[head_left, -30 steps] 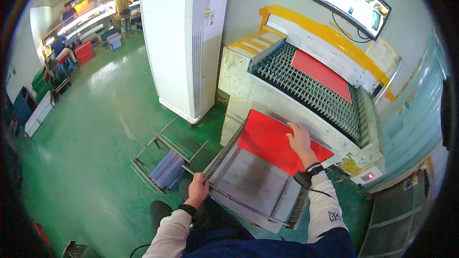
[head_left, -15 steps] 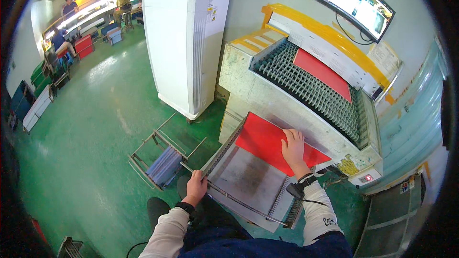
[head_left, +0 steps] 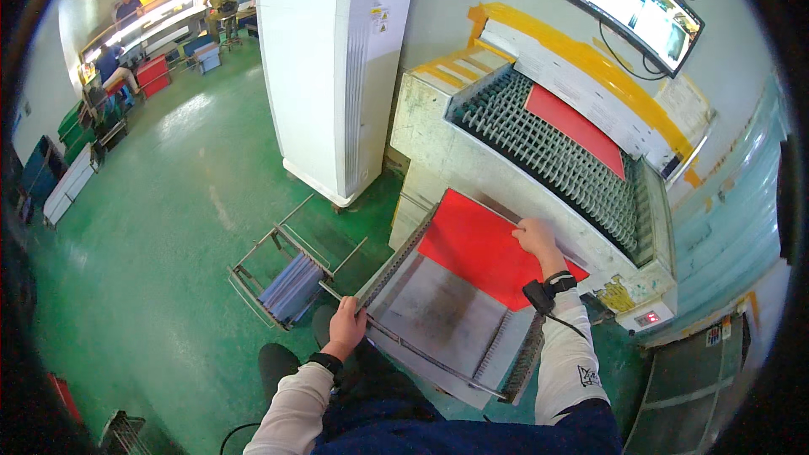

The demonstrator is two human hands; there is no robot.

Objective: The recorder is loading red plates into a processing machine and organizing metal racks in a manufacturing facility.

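The left hand [head_left: 344, 329] is gripping the near-left corner of a metal rack [head_left: 527, 357], while the right hand [head_left: 538, 242] is touching a red sheet [head_left: 468, 240] that is covering the rack's far part. Beyond, a roller machine [head_left: 497, 190] is bearing another red panel [head_left: 577, 131], a monitor [head_left: 636, 8] is hanging above, and bluish panels [head_left: 291, 288] are sitting in a frame on the green floor [head_left: 168, 244]

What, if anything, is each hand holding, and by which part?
The left hand holds the metal rack at its near left corner. The right hand is at the far edge of the red sheet; whether it grips cannot be told.
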